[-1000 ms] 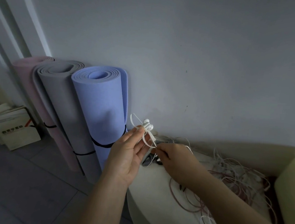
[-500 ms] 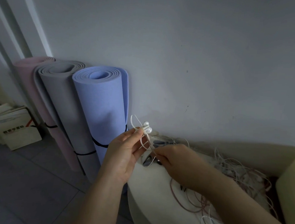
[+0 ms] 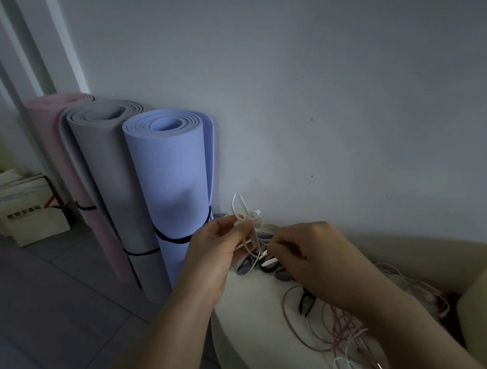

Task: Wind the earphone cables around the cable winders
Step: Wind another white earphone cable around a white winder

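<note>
Grey wall, three rolled mats leaning at left. White counter holds cable tangle, dark winders. Left grip curled, pinching white earphone cable, earbuds above fingers. Right grip pinching same cable lower down, just above winders.

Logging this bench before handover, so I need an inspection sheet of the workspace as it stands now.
Surface: round white table.
Job's things: white earphones held above the table's edge; small dark oval pieces, possibly winders, lie on the table beneath.
Clutter: a black item among the cords, kind unclear.
Grippers: left hand and right hand each pinch the earphones' cable.
Cables: pink and white cables tangled on the table, right side.
Surroundings: three rolled mats lean on the wall; a box on the floor; a cream container at right.
</note>
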`<state>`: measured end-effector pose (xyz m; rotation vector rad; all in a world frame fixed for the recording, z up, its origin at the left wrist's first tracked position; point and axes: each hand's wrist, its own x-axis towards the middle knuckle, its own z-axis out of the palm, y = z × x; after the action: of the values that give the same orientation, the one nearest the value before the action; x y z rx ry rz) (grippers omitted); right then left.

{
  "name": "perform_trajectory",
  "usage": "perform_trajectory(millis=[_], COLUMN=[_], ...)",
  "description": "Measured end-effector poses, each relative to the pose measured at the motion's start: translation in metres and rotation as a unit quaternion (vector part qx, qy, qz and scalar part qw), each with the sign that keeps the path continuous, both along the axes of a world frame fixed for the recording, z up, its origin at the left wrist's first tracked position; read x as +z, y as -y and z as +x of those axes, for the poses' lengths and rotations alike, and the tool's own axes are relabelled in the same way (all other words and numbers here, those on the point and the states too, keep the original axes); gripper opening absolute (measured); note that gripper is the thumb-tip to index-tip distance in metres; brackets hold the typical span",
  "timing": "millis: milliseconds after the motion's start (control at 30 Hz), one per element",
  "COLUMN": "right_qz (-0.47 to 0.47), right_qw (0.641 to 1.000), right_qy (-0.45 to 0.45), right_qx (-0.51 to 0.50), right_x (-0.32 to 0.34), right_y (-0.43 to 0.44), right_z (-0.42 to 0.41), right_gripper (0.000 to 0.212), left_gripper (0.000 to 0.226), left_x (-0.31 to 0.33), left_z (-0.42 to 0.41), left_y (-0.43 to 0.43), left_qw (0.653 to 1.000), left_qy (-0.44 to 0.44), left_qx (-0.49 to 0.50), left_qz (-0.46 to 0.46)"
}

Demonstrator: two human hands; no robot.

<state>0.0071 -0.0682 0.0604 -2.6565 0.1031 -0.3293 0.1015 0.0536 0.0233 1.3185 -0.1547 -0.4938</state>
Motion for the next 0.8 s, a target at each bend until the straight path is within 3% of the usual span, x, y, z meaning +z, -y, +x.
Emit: perform_trajectory(millis=[100,200,300,400,800], right_qz=[0.001,0.029,0.085,0.111,0.203], right_qw=[1.0,0.998,0.992,0.983,0.96], right_qy=[0.019,0.048,0.096,0.134,0.154], right_qx=[0.008,0.001,-0.017,-0.057,-0.12], right_x=[-0.001,0.001,0.002,0.0,0.002], right_y=[0.001,0.001,0.004,0.01,0.024], right_z=[-0.001,-0.002,-0.002,0.0,-0.001], right_gripper=[0.033,0.032,0.037,0.026,0.027], left_gripper=[0.007,0.032,0.014,0.018,0.017], left_x=[-0.003,-0.004,-0.005,-0.003,0.001], left_z=[0.001,-0.002,-0.003,-0.006,-0.016], left_y=[0.001,0.002,0.003,0.001,-0.003], left_qw=[1.0,0.993,0.983,0.972,0.928], left_qy=[0.016,0.074,0.122,0.16,0.246], left_qx=[0.0,0.0,-0.003,-0.047,-0.205], left_qz=[0.018,0.088,0.135,0.165,0.191])
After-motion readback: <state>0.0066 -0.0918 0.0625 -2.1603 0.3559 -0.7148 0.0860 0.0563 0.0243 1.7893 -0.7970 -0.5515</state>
